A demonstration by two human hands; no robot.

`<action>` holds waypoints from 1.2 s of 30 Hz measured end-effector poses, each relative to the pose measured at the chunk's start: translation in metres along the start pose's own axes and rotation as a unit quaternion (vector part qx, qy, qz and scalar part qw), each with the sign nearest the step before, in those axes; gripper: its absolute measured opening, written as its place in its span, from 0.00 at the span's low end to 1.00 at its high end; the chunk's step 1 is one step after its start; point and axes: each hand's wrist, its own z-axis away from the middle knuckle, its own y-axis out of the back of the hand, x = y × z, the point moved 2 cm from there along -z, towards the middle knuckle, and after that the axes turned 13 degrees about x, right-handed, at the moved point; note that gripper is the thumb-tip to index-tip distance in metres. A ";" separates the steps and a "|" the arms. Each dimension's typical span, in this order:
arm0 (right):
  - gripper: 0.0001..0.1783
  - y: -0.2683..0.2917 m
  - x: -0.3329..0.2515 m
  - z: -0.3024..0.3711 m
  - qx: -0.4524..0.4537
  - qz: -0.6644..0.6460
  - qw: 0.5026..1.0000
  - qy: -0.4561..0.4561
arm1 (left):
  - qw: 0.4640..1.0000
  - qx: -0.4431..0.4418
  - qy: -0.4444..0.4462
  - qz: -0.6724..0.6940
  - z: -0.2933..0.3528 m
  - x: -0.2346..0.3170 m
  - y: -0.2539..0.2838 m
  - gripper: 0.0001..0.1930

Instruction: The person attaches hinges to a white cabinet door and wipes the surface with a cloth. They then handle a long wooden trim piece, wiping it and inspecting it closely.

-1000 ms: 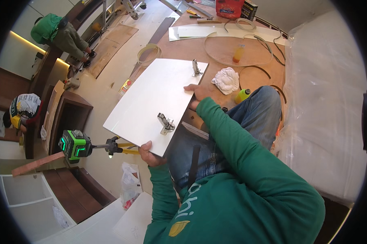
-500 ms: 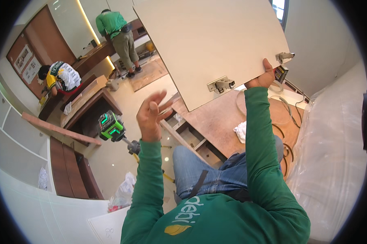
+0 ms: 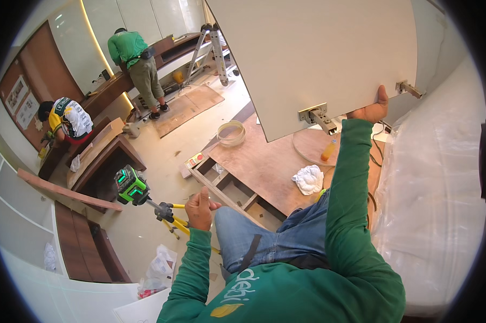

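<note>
My right hand [image 3: 371, 111] grips the lower edge of a large off-white cabinet door [image 3: 329, 54], thumb on its face and the other fingers hidden behind. Two metal concealed hinges stick out along that edge: one hinge [image 3: 319, 116] left of the hand, another hinge [image 3: 408, 89] right of it. The door is raised and tilted in front of me, its top beyond the picture. My left hand [image 3: 200, 211] is apart from the door, low above my thigh, its fingers curled together in a pinch. Whatever it may hold is too small to make out.
A green laser level [image 3: 131, 185] on a yellow-legged tripod stands left of me. Ahead lies a brown wooden board unit [image 3: 259, 167] with open compartments, a white cloth [image 3: 309, 179] and a coil of edging [image 3: 231, 133]. Plastic-wrapped bulk [image 3: 431, 188] fills the right. Two people work far left.
My left hand has dropped away from beside the door and its spread fingers have closed. The door and my right hand have shifted right in view; the hinge arms now stick out farther.
</note>
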 end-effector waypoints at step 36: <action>0.36 0.058 0.086 0.118 0.045 0.041 0.996 -0.064 | 0.897 -0.179 -0.399 -0.069 0.075 0.376 -0.109 0.59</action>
